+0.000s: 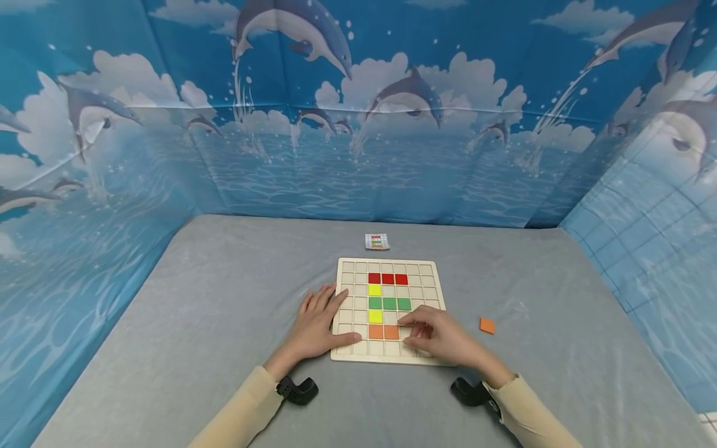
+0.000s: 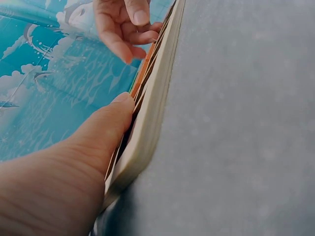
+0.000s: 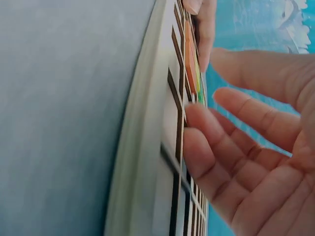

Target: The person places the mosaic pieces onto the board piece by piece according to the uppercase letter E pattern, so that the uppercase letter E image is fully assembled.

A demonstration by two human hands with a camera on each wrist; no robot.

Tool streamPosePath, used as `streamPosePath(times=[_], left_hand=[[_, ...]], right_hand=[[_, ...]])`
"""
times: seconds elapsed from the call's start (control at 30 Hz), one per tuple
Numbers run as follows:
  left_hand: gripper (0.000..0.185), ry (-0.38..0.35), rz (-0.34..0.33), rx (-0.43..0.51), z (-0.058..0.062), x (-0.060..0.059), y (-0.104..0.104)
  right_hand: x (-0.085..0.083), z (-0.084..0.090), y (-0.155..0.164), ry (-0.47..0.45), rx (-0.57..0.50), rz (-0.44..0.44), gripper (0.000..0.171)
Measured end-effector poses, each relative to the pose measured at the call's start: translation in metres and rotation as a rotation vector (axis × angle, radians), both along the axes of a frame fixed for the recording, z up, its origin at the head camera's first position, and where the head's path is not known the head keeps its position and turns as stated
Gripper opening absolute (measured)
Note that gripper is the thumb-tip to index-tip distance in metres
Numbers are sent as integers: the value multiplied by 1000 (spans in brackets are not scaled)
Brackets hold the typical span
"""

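A grey table point(image 1: 224, 311) stands inside blue walls printed with dolphins point(image 1: 409, 93), and on it lies a pale wooden grid board point(image 1: 431, 274). On the board I see coloured tiles: three red ones point(image 1: 388, 279), yellow, green, and two orange tiles point(image 1: 383, 331) in the lower rows.

The left hand point(image 1: 316, 323) lies flat and relaxed on the left edge of the board, holding nothing. The right hand point(image 1: 439, 336) rests on the lower right part, its fingers point(image 1: 411, 320) bent, the tips touching just beside the orange tiles. I cannot tell if it pinches a tile.

One loose orange tile point(image 1: 487, 325) lies on the table, apart from the board on the right. A small card point(image 1: 377, 241) lies beyond the board.

I think a careless finger could push a placed tile out of its cell, or the board could slide if the left hand lifts.

The card's drawing is too small to read. The wrist views show the board only from its edge.
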State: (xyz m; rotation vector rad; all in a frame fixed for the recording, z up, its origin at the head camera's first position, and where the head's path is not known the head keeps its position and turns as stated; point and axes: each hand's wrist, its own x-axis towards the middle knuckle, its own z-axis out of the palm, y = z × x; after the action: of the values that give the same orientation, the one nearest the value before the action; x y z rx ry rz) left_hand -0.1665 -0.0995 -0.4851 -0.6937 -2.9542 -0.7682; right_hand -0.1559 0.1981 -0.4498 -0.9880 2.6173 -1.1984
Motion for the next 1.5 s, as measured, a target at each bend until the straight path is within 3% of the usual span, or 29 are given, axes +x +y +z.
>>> streamPosePath(times=[0.1,0.23,0.43,0.77,1.1,1.3,1.5], left_hand=[[94,4,0,15,0,0,0],[94,5,-1,15,1,0,1],[95,-5,3,5,1,0,1],[94,-4,0,7,1,0,0],[94,-8,-5,17,3,2,0],[92,1,-5,27,4,2,1],[93,-10,-1,10,3,1,1]], right_hand=[[2,3,10,-7,-19,-28,25],[3,8,26,-6,8,-131,19],[4,7,56,78,73,-283,17],[4,5,95,186,229,-444,31],[3,2,115,66,312,-473,59],[3,4,122,20,335,-481,57],[5,6,124,-119,317,-482,51]])
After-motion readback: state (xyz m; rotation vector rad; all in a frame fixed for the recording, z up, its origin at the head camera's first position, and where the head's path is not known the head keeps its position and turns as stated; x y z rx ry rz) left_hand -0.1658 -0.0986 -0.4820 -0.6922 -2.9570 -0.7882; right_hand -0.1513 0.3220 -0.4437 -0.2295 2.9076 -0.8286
